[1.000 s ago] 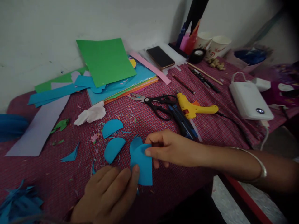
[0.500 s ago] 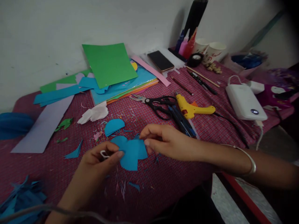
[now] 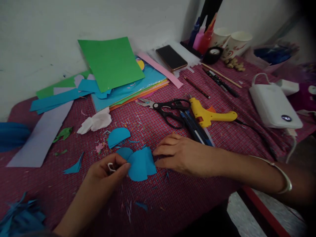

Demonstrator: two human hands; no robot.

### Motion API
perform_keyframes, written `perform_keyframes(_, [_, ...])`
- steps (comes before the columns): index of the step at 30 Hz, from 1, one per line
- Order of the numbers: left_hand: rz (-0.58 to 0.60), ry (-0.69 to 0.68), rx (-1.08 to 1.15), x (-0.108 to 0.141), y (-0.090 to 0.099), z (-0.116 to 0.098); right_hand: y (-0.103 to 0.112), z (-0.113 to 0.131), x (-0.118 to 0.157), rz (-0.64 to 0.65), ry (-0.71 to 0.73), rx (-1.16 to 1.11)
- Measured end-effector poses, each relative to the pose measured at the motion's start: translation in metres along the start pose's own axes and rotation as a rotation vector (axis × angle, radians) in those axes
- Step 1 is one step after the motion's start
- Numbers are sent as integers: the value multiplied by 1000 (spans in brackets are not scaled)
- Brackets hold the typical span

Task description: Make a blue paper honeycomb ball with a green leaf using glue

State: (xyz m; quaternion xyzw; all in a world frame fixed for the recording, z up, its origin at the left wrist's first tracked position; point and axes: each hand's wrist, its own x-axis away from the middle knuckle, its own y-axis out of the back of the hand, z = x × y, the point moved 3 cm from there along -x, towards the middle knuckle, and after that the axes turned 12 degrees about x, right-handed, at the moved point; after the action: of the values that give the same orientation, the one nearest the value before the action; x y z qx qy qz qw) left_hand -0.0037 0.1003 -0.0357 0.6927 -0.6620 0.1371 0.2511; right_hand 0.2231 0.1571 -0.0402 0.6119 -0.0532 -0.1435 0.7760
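My left hand [image 3: 106, 172] pinches the left edge of a folded blue paper piece [image 3: 138, 166] with rounded sides, between thumb and forefinger. A white ring is on one of its fingers. Just right of the paper, my right hand [image 3: 184, 156] has its fingers stretched out low over the cloth, fingertips close to the paper's right edge; whether they touch it is hard to tell. Behind the held piece lie blue half-round papers [image 3: 118, 136]. A pink flower cutout [image 3: 99, 147] and thin paper snippets are scattered around.
Scissors [image 3: 170, 110], a blue utility knife [image 3: 194, 126] and a yellow glue gun [image 3: 212, 115] lie beyond my right hand. Green paper [image 3: 112, 64] tops a stack at the back, near a phone [image 3: 171, 57]. A white power bank [image 3: 274, 105] is at right.
My right hand has let go of the paper's right side, its fingers stretching out and lowering to the cloth. My left hand keeps its pinch. The view has shifted slightly.
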Motion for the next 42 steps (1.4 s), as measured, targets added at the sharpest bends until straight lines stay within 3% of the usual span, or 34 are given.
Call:
perform_keyframes(8, [-38, -41, 89, -6, -17, 0, 0, -1, 0, -1, -8, 7])
perform_keyframes(15, [-13, -79, 109, -5, -15, 6, 2, -2, 1, -32, 0, 2])
perform_keyframes(23, [43, -180, -48, -12, -15, 7, 1, -2, 1, -1, -3, -10])
perform_keyframes(31, [47, -162, -104, -14, -12, 15, 0, -2, 1, -9, -8, -30])
perform_keyframes(42, [55, -169, -131, -16, -15, 10, 1, -2, 1, -22, -9, -33])
